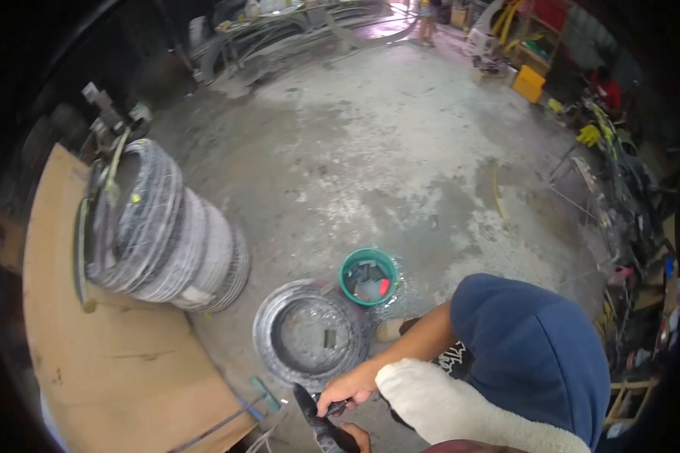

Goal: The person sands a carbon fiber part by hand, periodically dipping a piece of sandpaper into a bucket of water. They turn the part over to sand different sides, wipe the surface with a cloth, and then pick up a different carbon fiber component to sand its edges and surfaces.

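My right hand [347,390] reaches in from the blue sleeve at the right, its fingers closed on a dark elongated object [307,406] with a tapered end. Below it, my left hand [357,436] shows only in part at the bottom edge, with its fingers curled against the same object. What exactly this object is, I cannot make out. Just beyond my hands a wet, greyish tyre [266,332] lies flat on the floor, with a small dark block [329,337] inside its ring. Touching distance from the tyre stands a green bucket [343,283] holding water, dark pieces and a red item.
A tall stack of wrapped tyres [196,241] stands left, beside a large cardboard sheet [128,362]. A teal-headed tool [264,394] lies near the cardboard. Cluttered parts line the right wall, where a person in red [606,89] sits. Another person's legs [427,29] show far back.
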`<action>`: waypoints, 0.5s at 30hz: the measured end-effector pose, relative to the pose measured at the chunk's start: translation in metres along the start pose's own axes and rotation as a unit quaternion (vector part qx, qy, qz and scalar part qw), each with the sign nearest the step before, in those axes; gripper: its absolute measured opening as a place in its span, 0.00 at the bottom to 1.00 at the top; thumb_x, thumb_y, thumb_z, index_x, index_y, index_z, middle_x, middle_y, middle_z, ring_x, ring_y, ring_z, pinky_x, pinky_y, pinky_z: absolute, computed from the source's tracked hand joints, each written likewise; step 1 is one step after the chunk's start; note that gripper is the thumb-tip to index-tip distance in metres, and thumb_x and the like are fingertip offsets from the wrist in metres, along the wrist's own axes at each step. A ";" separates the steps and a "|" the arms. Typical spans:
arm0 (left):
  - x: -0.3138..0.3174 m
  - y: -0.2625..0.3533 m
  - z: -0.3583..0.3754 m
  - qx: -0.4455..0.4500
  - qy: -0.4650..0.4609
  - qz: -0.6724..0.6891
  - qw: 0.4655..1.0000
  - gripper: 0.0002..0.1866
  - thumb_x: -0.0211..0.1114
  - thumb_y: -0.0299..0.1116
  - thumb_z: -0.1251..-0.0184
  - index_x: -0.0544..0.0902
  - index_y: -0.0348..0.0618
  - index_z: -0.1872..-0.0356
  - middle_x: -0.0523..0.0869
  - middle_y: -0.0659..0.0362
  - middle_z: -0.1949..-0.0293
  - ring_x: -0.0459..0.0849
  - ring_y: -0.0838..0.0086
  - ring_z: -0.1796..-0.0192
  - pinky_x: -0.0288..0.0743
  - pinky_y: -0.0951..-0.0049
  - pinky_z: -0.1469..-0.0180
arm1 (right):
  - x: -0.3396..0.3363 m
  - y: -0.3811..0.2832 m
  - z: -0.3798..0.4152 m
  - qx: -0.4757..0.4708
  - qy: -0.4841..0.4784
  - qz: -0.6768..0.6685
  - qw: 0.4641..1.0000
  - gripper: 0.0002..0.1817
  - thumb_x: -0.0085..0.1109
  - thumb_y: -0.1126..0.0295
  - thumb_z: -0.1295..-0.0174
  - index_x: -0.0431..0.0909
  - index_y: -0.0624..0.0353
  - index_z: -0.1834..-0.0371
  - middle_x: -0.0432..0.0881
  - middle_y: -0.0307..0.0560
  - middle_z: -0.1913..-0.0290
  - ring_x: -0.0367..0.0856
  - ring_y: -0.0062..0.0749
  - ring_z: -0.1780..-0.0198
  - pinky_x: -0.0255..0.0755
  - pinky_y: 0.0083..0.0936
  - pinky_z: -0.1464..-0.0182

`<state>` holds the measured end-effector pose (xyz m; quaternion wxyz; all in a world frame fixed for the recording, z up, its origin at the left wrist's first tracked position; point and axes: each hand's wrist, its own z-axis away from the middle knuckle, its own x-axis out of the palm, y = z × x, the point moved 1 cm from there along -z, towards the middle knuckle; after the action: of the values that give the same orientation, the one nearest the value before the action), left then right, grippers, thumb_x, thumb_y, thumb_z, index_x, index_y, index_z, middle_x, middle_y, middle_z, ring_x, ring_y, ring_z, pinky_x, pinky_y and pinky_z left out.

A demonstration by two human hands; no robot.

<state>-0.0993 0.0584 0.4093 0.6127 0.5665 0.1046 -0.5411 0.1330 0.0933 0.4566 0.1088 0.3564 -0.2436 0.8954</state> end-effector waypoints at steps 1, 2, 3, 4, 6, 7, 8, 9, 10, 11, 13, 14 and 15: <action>0.020 0.007 -0.024 0.060 0.108 0.021 0.992 0.37 0.68 0.38 0.45 0.65 0.42 0.33 0.82 0.45 0.48 0.84 0.49 0.51 0.77 0.59 0.46 | -0.019 0.004 -0.009 0.001 0.008 -0.036 0.999 0.09 0.69 0.61 0.45 0.79 0.51 0.74 0.75 0.30 0.77 0.69 0.14 0.76 0.54 0.19 0.78; 0.041 0.016 -0.044 0.110 0.214 0.043 0.970 0.31 0.68 0.33 0.47 0.70 0.35 0.41 0.81 0.44 0.51 0.83 0.49 0.53 0.77 0.59 0.48 | -0.047 0.011 -0.018 -0.065 0.025 -0.011 0.998 0.10 0.70 0.61 0.46 0.80 0.53 0.73 0.76 0.32 0.76 0.70 0.16 0.75 0.57 0.20 0.77; 0.024 0.044 -0.042 0.142 0.311 0.061 0.938 0.25 0.68 0.29 0.49 0.75 0.28 0.50 0.80 0.42 0.54 0.82 0.49 0.55 0.77 0.59 0.50 | -0.051 0.007 -0.018 -0.089 0.095 -0.001 0.992 0.11 0.70 0.61 0.47 0.81 0.57 0.71 0.77 0.34 0.76 0.73 0.19 0.74 0.61 0.22 0.74; 0.031 0.053 -0.053 0.162 0.326 0.025 0.931 0.25 0.67 0.29 0.50 0.75 0.28 0.49 0.79 0.42 0.53 0.82 0.49 0.53 0.76 0.58 0.50 | -0.054 0.004 -0.018 -0.110 0.165 0.012 0.980 0.13 0.71 0.62 0.47 0.83 0.61 0.69 0.78 0.36 0.75 0.75 0.23 0.72 0.66 0.25 0.72; 0.068 0.027 -0.078 0.196 0.300 -0.039 0.933 0.25 0.64 0.28 0.51 0.74 0.28 0.49 0.77 0.42 0.50 0.80 0.48 0.51 0.75 0.55 0.48 | -0.089 0.010 -0.029 -0.242 0.176 0.134 0.945 0.17 0.71 0.64 0.48 0.82 0.67 0.63 0.81 0.45 0.68 0.78 0.28 0.62 0.72 0.30 0.60; 0.093 0.011 -0.088 0.195 0.295 -0.030 0.935 0.25 0.64 0.28 0.51 0.74 0.28 0.49 0.77 0.42 0.50 0.80 0.48 0.51 0.75 0.55 0.48 | -0.120 0.017 -0.046 -0.327 0.187 0.219 0.900 0.18 0.71 0.64 0.48 0.82 0.67 0.61 0.82 0.47 0.66 0.79 0.29 0.60 0.72 0.30 0.57; 0.124 -0.008 -0.096 0.170 0.295 -0.037 0.940 0.25 0.64 0.27 0.51 0.74 0.29 0.49 0.77 0.42 0.51 0.80 0.49 0.51 0.75 0.55 0.48 | -0.143 0.035 -0.067 -0.343 0.244 0.268 0.866 0.19 0.71 0.64 0.48 0.81 0.67 0.59 0.82 0.50 0.64 0.79 0.29 0.58 0.72 0.31 0.56; 0.148 -0.023 -0.102 0.159 0.290 -0.038 0.943 0.24 0.64 0.27 0.51 0.74 0.29 0.50 0.78 0.42 0.52 0.80 0.49 0.52 0.75 0.56 0.48 | -0.166 0.053 -0.086 -0.359 0.299 0.317 0.825 0.19 0.70 0.64 0.48 0.81 0.67 0.58 0.83 0.52 0.63 0.79 0.30 0.57 0.72 0.31 0.54; 0.172 -0.033 -0.110 0.150 0.284 -0.039 0.946 0.23 0.64 0.27 0.51 0.75 0.29 0.51 0.78 0.43 0.52 0.80 0.49 0.53 0.75 0.56 0.49 | -0.164 0.046 -0.072 -0.262 0.245 0.193 0.913 0.18 0.70 0.64 0.47 0.81 0.65 0.57 0.82 0.47 0.64 0.78 0.31 0.59 0.71 0.30 0.53; 0.192 -0.042 -0.114 0.146 0.279 -0.040 0.948 0.23 0.64 0.27 0.50 0.75 0.29 0.51 0.78 0.43 0.53 0.80 0.50 0.54 0.75 0.56 0.49 | -0.187 0.062 -0.094 -0.181 0.266 0.155 0.934 0.17 0.70 0.64 0.47 0.82 0.62 0.57 0.81 0.41 0.64 0.78 0.30 0.61 0.71 0.28 0.55; 0.225 -0.057 -0.121 0.147 0.273 -0.039 0.950 0.21 0.64 0.27 0.50 0.76 0.30 0.53 0.78 0.44 0.55 0.80 0.50 0.56 0.75 0.56 0.50 | -0.213 0.069 -0.107 -0.060 0.187 0.013 0.980 0.18 0.70 0.64 0.46 0.81 0.61 0.54 0.81 0.38 0.63 0.78 0.27 0.61 0.71 0.26 0.56; 0.242 -0.063 -0.126 0.147 0.270 -0.036 0.951 0.21 0.65 0.27 0.50 0.76 0.30 0.53 0.79 0.44 0.56 0.80 0.51 0.57 0.75 0.56 0.51 | -0.239 0.088 -0.136 -0.083 0.172 0.013 0.981 0.21 0.70 0.64 0.46 0.80 0.62 0.51 0.83 0.38 0.59 0.78 0.25 0.61 0.71 0.25 0.56; 0.257 -0.068 -0.130 0.150 0.268 -0.030 0.951 0.20 0.65 0.27 0.50 0.76 0.30 0.54 0.79 0.45 0.57 0.80 0.51 0.58 0.75 0.56 0.51 | -0.251 0.095 -0.143 -0.088 0.178 0.018 0.980 0.21 0.70 0.64 0.46 0.80 0.62 0.51 0.83 0.38 0.59 0.78 0.25 0.61 0.71 0.25 0.56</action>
<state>0.0115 0.0385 0.1354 0.4536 0.7725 0.1992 -0.3972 0.1963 0.0800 0.1594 0.1650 0.1753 -0.3047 0.9215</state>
